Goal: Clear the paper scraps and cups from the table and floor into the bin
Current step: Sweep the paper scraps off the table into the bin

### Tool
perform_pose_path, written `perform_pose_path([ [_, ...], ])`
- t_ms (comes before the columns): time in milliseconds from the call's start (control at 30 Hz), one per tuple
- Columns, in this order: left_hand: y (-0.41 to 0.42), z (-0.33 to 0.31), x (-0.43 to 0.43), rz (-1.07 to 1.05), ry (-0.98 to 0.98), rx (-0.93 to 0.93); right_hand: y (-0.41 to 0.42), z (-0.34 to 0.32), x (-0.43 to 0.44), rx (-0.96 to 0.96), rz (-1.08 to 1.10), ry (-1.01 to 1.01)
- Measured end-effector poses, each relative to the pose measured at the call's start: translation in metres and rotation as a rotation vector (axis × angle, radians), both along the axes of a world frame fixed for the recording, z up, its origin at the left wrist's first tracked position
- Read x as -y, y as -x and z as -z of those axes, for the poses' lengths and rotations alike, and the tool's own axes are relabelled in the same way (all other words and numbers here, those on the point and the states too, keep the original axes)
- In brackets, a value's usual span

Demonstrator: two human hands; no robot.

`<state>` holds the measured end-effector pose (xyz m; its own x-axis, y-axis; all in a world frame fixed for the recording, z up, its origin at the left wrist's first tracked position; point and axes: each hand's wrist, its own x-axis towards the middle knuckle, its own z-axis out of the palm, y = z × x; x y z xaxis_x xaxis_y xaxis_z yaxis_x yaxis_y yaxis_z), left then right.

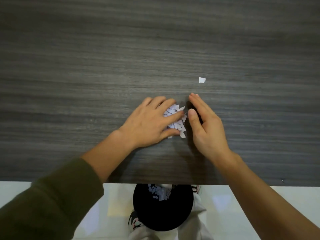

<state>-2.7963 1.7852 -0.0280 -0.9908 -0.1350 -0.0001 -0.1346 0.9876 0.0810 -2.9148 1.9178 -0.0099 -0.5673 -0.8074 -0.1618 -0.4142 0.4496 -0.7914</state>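
- Near the middle of the dark wood-grain surface (86,66), a pile of paper scraps (177,124) is lying with its long axis running from the far side toward the near edge.
- The left hand (147,123) is resting on the pile from the left, its fingers (171,117) lying spread across the scraps.
- The right hand (207,130) is standing on its edge just right of the pile, fingers (199,104) straight and pressed together, thumb lying along the top. It is holding nothing.
- One loose scrap (202,80) is lying flat beyond the right fingertips, apart from the pile.
- Open surface is stretching wide on every side of the hands, and bare surface is lying between the pile and the near edge.
- Below that edge, one black bin (162,213) is standing on the pale floor (294,201), its far rim tucked under the surface, with white scraps (159,192) sitting inside.
- A dark green sleeve (52,196) is covering the left forearm.
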Motion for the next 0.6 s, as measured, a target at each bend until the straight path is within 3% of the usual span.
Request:
perform_pose_path([
  [133, 0.000, -0.004, -0.008, 0.028, -0.055, -0.092, 0.001, -0.003, -0.006, -0.006, 0.062, 0.001],
  [300, -0.005, -0.011, -0.017, 0.003, -0.077, 0.011, -0.002, -0.007, -0.013, -0.005, 0.087, 0.009],
  [467, -0.006, -0.022, -0.023, -0.190, -0.215, 0.030, -0.016, -0.012, -0.016, 0.041, 0.070, 0.056],
  [600, -0.016, -0.034, -0.030, -0.275, -0.270, -0.064, -0.035, -0.023, -0.015, 0.108, 0.060, 0.103],
])
